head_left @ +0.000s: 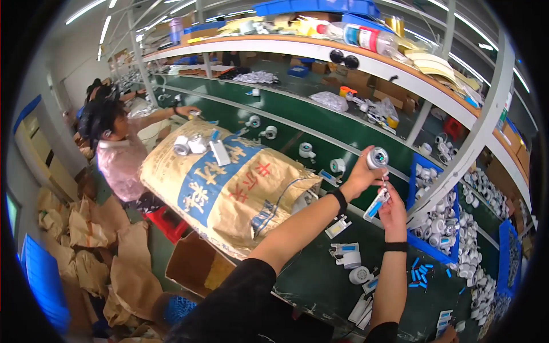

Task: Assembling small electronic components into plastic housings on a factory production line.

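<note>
Above the green bench, my left hand (360, 178) is closed around a white device head (377, 156) with a round dark-ringed face, turned up. Just below and to the right, my right hand (393, 207) grips a narrow white handle shell (376, 204) with a blue battery cell in it. The fingertips of both hands nearly meet between the two parts; whether wires join them I cannot tell. Under my forearms lie a white shell piece (338, 227), a shell with a blue cell (345, 254) and a round perforated white head (360, 275).
A large printed sack (229, 183) lies left of my arms. Blue bins (413, 177) and piles of white heads (469, 251) stand right, near loose blue cells (421, 273). A co-worker (117, 143) reaches over the conveyor (226, 103). A metal post (457, 166) rises at right.
</note>
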`<control>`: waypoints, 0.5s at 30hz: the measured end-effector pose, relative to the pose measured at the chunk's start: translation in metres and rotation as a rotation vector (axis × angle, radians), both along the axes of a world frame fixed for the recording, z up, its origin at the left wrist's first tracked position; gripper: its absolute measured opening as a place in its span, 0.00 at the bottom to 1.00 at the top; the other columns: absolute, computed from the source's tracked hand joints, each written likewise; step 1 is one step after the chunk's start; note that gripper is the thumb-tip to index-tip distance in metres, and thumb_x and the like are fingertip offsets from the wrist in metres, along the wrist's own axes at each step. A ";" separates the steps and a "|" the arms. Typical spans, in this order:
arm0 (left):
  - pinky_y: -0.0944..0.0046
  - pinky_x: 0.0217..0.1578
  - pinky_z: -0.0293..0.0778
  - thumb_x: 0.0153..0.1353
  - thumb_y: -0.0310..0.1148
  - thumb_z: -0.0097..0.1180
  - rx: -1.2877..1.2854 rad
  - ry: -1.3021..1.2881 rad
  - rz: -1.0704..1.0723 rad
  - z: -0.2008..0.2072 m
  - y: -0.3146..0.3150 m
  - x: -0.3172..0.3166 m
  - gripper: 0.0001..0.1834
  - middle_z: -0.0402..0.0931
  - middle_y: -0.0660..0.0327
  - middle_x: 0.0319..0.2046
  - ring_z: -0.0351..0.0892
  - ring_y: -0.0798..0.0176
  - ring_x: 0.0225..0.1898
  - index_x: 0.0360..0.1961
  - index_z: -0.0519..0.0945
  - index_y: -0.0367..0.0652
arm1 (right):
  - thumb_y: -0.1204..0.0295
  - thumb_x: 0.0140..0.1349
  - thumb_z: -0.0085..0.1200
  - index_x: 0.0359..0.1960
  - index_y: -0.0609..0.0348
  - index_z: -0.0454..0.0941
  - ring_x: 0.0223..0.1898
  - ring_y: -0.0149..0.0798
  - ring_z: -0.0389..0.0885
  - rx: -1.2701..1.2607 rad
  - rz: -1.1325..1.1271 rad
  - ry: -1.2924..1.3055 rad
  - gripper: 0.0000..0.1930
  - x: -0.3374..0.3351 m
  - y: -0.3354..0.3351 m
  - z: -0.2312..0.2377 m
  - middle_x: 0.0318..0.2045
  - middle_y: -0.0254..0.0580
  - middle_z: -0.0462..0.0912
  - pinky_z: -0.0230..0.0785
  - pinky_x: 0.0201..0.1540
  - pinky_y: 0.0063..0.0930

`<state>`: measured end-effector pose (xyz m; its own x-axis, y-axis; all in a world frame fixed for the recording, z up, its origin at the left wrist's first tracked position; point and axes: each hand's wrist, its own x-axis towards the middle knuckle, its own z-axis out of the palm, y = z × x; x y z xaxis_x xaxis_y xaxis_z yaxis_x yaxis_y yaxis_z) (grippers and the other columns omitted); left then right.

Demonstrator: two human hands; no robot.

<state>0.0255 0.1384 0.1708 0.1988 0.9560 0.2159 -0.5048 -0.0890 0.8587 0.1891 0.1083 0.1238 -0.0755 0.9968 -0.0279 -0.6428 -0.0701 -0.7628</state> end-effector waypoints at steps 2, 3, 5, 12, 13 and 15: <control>0.61 0.37 0.87 0.62 0.18 0.60 -0.007 -0.068 -0.008 -0.015 0.024 -0.001 0.46 0.74 0.54 0.53 0.85 0.56 0.43 0.75 0.48 0.53 | 0.71 0.68 0.59 0.48 0.61 0.82 0.38 0.30 0.83 0.044 0.070 0.066 0.11 0.000 0.025 -0.012 0.37 0.37 0.86 0.74 0.41 0.24; 0.58 0.39 0.87 0.62 0.19 0.61 0.016 -0.068 0.020 -0.025 0.037 -0.009 0.47 0.74 0.53 0.53 0.85 0.55 0.43 0.75 0.48 0.53 | 0.71 0.68 0.59 0.47 0.62 0.82 0.36 0.30 0.83 0.040 0.081 0.085 0.10 -0.010 0.037 -0.018 0.36 0.38 0.86 0.74 0.40 0.24; 0.56 0.41 0.87 0.62 0.20 0.62 0.010 -0.015 0.038 -0.037 0.058 -0.024 0.46 0.74 0.53 0.54 0.85 0.53 0.44 0.74 0.48 0.53 | 0.73 0.67 0.59 0.45 0.63 0.83 0.34 0.30 0.82 0.047 0.104 0.109 0.09 -0.026 0.060 -0.027 0.34 0.36 0.85 0.73 0.37 0.22; 0.59 0.40 0.87 0.61 0.21 0.63 -0.086 0.079 0.018 -0.064 0.113 -0.007 0.43 0.75 0.57 0.52 0.86 0.55 0.44 0.71 0.52 0.53 | 0.74 0.65 0.62 0.42 0.61 0.83 0.33 0.29 0.82 -0.073 0.015 0.164 0.07 -0.015 0.104 -0.057 0.33 0.35 0.85 0.73 0.36 0.24; 0.57 0.41 0.87 0.61 0.21 0.63 -0.103 0.075 0.013 -0.069 0.117 -0.005 0.43 0.75 0.57 0.52 0.86 0.55 0.44 0.71 0.53 0.54 | 0.74 0.65 0.62 0.42 0.61 0.83 0.33 0.28 0.82 -0.072 0.003 0.163 0.07 -0.014 0.110 -0.063 0.32 0.34 0.84 0.73 0.36 0.24; 0.57 0.41 0.87 0.60 0.20 0.63 -0.107 0.091 0.006 -0.077 0.125 -0.004 0.43 0.75 0.57 0.52 0.86 0.55 0.44 0.71 0.54 0.54 | 0.72 0.66 0.61 0.43 0.60 0.83 0.33 0.29 0.82 -0.081 0.001 0.149 0.07 -0.011 0.118 -0.076 0.33 0.34 0.85 0.74 0.37 0.24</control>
<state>0.0220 0.2634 0.0941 0.2067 0.9739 0.0937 -0.4239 0.0028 0.9057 0.1782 0.2263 0.0479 -0.0862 0.9916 -0.0969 -0.7482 -0.1287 -0.6509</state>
